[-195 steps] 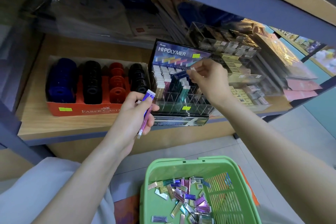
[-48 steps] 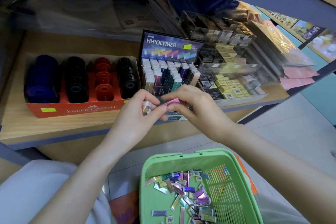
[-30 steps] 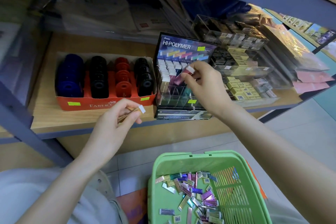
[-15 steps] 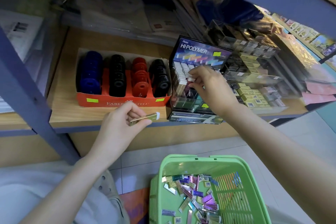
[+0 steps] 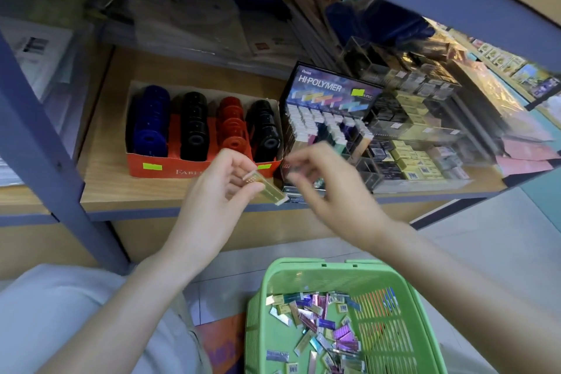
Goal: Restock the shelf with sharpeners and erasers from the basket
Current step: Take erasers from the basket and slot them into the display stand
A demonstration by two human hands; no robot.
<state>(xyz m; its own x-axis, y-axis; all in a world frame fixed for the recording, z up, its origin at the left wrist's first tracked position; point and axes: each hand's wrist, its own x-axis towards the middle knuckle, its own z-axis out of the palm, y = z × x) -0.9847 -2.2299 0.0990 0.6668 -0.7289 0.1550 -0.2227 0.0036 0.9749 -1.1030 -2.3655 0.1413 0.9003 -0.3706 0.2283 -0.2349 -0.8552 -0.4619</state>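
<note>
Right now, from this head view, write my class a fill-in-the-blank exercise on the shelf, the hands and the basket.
1. The left hand holds a ____ eraser.
2. The basket is coloured ____.
3. The sharpeners sit in a ____ box.
4. The display reads HI-____.

Missing words: gold; green; red; POLYMER

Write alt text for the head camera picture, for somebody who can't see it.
A person's left hand pinches a gold eraser before a wooden shelf while the blurred right hand reaches toward it. Behind stand a red box of sharpeners and a Hi-Polymer eraser display. Below, a green basket holds loose erasers.
</note>
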